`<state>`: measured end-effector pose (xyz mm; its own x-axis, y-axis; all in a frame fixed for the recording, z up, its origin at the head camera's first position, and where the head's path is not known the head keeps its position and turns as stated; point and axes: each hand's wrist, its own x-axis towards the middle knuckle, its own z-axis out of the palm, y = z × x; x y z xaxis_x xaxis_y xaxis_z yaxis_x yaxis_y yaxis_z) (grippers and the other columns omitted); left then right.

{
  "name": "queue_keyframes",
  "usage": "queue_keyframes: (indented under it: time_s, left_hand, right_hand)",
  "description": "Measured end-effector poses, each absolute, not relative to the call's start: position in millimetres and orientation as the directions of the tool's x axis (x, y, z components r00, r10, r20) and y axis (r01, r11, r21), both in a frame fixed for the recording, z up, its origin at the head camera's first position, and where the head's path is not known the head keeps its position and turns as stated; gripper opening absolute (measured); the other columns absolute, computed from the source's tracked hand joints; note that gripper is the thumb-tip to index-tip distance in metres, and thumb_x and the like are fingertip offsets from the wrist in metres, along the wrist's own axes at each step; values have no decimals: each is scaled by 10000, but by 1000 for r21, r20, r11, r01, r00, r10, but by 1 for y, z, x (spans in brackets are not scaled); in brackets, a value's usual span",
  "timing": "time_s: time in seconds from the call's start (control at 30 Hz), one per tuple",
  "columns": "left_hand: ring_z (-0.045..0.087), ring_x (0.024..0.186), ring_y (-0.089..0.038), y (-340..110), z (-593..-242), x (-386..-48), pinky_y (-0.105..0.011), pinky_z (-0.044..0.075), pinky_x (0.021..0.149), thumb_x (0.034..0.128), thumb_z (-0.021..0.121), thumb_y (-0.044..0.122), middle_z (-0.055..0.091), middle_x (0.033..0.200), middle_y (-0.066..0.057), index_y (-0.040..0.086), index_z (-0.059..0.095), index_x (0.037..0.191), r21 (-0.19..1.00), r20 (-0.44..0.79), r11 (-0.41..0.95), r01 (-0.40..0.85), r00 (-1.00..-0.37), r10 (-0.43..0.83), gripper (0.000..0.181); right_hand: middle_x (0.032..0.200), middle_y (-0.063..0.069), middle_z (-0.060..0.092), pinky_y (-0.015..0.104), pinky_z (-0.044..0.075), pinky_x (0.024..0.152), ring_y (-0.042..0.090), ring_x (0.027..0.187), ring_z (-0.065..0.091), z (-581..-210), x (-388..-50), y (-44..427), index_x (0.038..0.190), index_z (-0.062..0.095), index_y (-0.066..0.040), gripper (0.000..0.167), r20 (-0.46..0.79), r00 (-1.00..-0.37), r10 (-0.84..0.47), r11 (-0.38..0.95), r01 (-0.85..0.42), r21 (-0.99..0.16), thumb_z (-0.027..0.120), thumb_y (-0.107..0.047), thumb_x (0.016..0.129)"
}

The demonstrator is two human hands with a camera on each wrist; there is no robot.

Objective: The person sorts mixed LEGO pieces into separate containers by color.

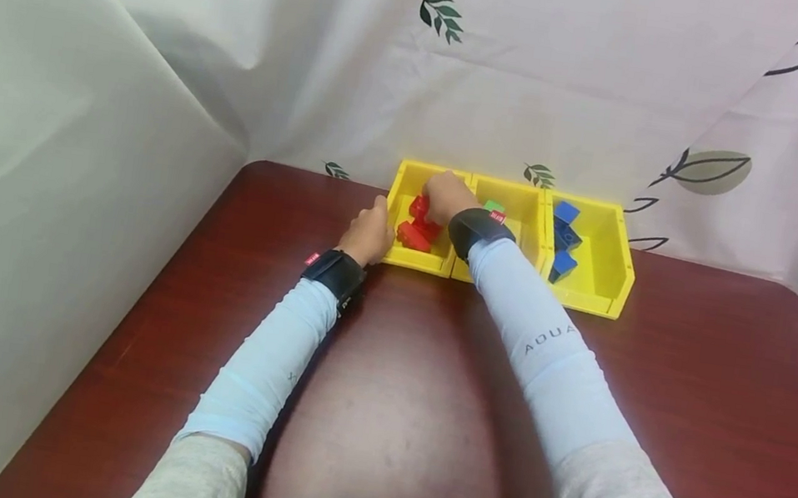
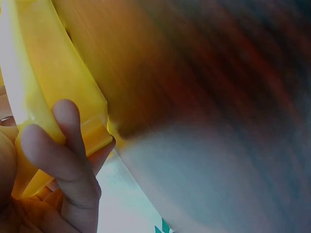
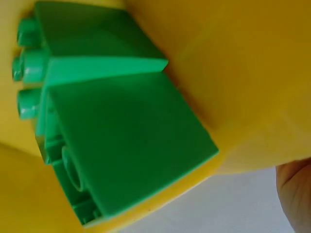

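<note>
Three yellow bins stand side by side in the head view. At the left bin (image 1: 415, 262), my left hand (image 1: 368, 232) grips the outer side wall; the left wrist view shows fingers (image 2: 68, 165) curled round the yellow edge. Red toy bricks (image 1: 414, 236) lie inside that bin. My right hand (image 1: 449, 197) reaches over the divider into the same bin, close to the red bricks, with its fingertips hidden. Green toy bricks (image 3: 131, 145) with sloped faces sit in the middle bin (image 1: 522, 202), large in the right wrist view.
Several blue bricks (image 1: 565, 237) lie along the left side of the right bin (image 1: 602, 246). The bins stand at the back of a dark red-brown table (image 1: 377, 414). A pale leaf-patterned sheet (image 1: 303, 60) hangs right behind them and on the left.
</note>
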<state>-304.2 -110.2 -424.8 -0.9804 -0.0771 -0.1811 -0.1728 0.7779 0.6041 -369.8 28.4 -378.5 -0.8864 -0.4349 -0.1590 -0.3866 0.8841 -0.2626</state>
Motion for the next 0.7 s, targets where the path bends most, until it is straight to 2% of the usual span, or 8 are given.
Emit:
queue_keyframes:
  time_s: [0.37, 0.47, 0.57, 0.7]
  left_hand:
    - [613, 915, -295, -106, -424, -307, -423, 549, 908, 993, 548, 179, 553, 1063, -140, 107, 351, 1326, 597, -206, 782, -177, -977, -64, 393]
    - [618, 897, -298, -105, -426, -307, -411, 564, 863, 995, 539, 179, 556, 1053, -145, 104, 349, 1325, 592, -203, 789, -165, -978, -52, 388]
    - [625, 889, -307, -105, -429, -308, -405, 575, 823, 997, 530, 176, 564, 1056, -158, 99, 347, 1324, 586, -210, 794, -163, -977, -45, 383]
    - [619, 907, -311, -110, -432, -310, -411, 565, 855, 997, 531, 168, 563, 1083, -165, 93, 353, 1327, 598, -211, 782, -174, -976, -57, 383]
  right_hand:
    - [917, 148, 677, 351, 540, 825, 281, 843, 598, -383, -368, 33, 996, 726, 0, 142, -125, -903, -411, 891, -368, -267, 704, -21, 858]
    - [941, 145, 675, 357, 538, 840, 282, 860, 599, -385, -366, 35, 1034, 713, -3, 187, -128, -899, -419, 891, -380, -248, 717, -30, 850]
    - [1055, 152, 675, 379, 531, 896, 292, 946, 610, -384, -360, 36, 1163, 672, -14, 322, -129, -886, -445, 883, -411, -227, 732, -69, 851]
    - [1310, 165, 614, 419, 464, 1042, 310, 1197, 580, -372, -343, 42, 1360, 553, -36, 517, -70, -874, -481, 851, -446, -278, 720, -152, 885]
